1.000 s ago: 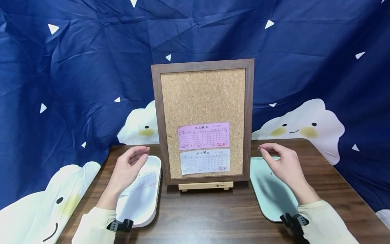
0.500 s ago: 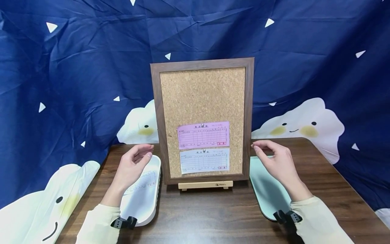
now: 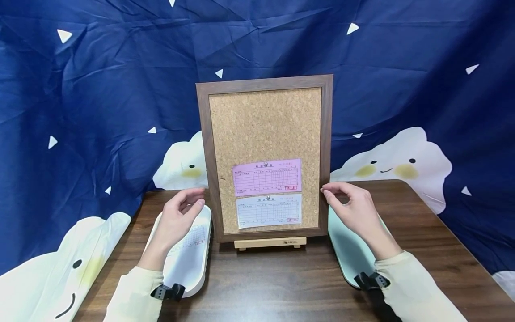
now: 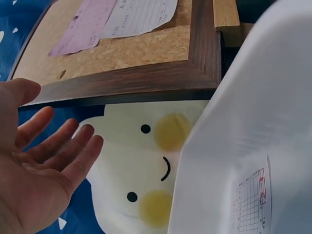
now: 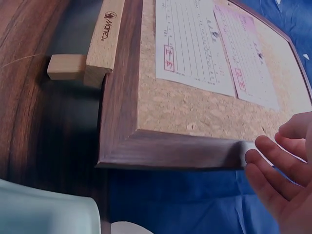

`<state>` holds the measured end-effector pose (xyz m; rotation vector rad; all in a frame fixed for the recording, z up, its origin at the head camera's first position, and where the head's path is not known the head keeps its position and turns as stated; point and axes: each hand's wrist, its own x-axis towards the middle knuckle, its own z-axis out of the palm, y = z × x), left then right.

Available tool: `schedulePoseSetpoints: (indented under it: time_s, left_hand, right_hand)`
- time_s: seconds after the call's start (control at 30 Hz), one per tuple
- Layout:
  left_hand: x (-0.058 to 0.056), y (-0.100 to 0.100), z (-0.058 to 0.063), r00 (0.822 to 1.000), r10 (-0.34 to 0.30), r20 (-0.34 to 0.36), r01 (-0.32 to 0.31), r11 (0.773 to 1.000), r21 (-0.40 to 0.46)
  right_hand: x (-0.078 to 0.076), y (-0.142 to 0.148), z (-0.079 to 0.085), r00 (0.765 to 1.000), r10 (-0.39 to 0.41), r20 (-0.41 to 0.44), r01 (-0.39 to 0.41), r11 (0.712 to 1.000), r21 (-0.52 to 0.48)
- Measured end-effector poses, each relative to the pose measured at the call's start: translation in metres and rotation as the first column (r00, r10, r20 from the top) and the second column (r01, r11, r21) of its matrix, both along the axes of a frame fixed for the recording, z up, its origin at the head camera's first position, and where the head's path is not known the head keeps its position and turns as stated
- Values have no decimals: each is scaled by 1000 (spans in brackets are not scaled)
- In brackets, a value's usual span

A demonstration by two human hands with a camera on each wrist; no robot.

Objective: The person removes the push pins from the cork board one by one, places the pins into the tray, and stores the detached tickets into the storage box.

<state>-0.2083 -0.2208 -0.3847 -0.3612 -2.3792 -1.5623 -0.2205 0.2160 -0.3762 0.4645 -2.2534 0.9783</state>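
A cork board (image 3: 265, 125) in a dark wood frame stands upright in the middle. Metal pins fix a pink slip (image 3: 267, 179) and, below it, a pale blue slip (image 3: 269, 211) to its lower half. My left hand (image 3: 177, 221) hovers over a white tray (image 3: 204, 250) beside the board's left edge, its fingers loosely bent around nothing. On the other side, my right hand (image 3: 358, 214) is close to the frame's right edge, above a green tray (image 3: 345, 250). In the right wrist view its fingers (image 5: 273, 180) are loosely bent, with no held object visible; contact with the frame cannot be told.
Inside the white tray lies another printed slip (image 3: 195, 237). A light wooden stand (image 3: 269, 243) supports the board on the brown table (image 3: 273, 286). Directly behind hangs a blue curtain (image 3: 265, 36) with white clouds.
Both hands have moved inward toward the board's sides, the right one more, from over the green tray to the frame's edge. The board, slips and trays have stayed in place.
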Motion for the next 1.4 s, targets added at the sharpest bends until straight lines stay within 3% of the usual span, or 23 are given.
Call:
schedulePoseSetpoints:
  time_s: [0.37,0.6,0.97,1.4]
  left_hand:
    - [-3,6,4,999,-18,-29,20,999,39]
    - [-5,14,6,999,-45,2,44,997,60]
    - [-9,22,6,999,-32,10,32,998,51]
    - [-13,27,8,999,-33,22,32,999,28]
  right_hand:
    - [-2,-13,2,999,36,4,-36,999,10]
    - [-3,-19,6,998,53,28,-54,998,13]
    - [-10,-40,13,991,131,16,-131,991,9]
    - [-11,-51,18,991,127,29,-127,992,15]
